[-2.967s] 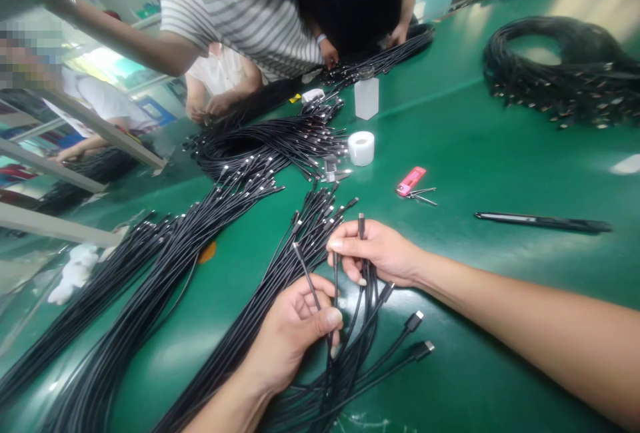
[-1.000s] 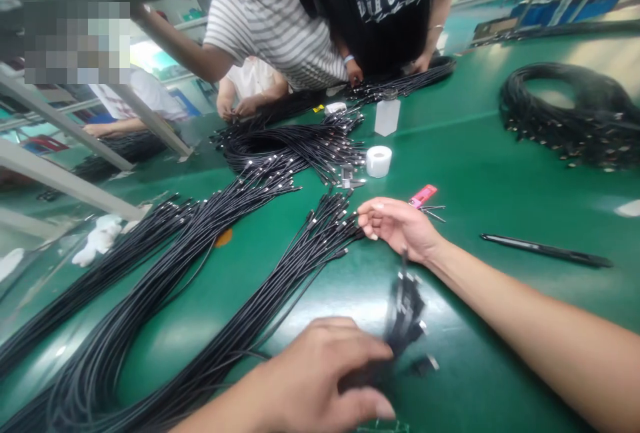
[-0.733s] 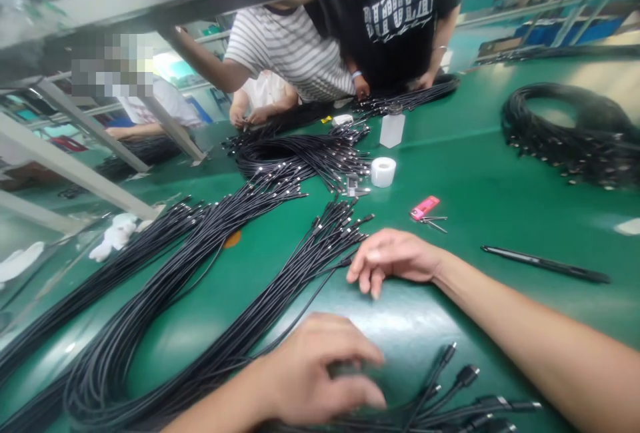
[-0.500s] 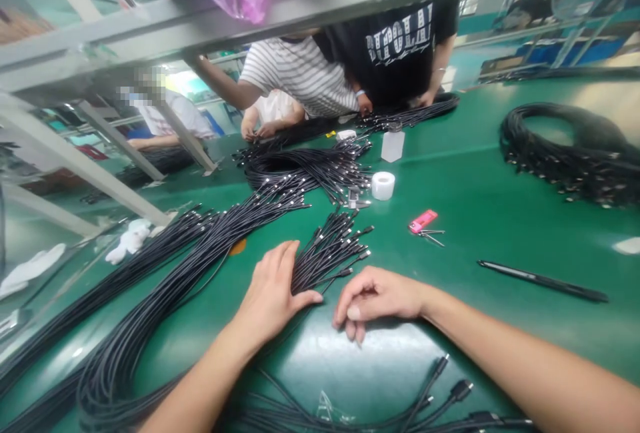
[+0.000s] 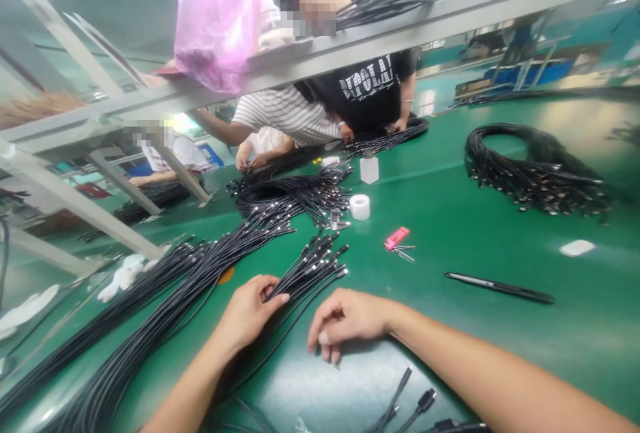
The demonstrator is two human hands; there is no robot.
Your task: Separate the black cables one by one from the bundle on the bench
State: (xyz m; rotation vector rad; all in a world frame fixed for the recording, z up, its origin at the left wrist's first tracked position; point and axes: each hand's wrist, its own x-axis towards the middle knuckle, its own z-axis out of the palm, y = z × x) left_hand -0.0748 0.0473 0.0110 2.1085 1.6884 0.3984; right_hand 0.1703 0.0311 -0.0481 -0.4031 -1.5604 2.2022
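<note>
1. We're riding on the person's head, one camera, looking forward and down!
2. Right up close on the left hand [image 5: 247, 313] and right hand [image 5: 347, 323], low in frame.
3. Farther out, across the green bench [image 5: 500, 346], a co-worker [image 5: 365, 90] stands beneath a metal shelf [image 5: 350, 53].

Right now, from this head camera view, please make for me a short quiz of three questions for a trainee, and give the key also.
1. True or false: the left hand touches the bundle of black cables.
2. Which is nearer to the right hand? A: the pink lighter. B: the translucent bottle. C: the large cable coil.
3. Fill in the gap: the roll of tape is ____ in colour.

Key: 1 true; 2 A; 3 white.
</note>
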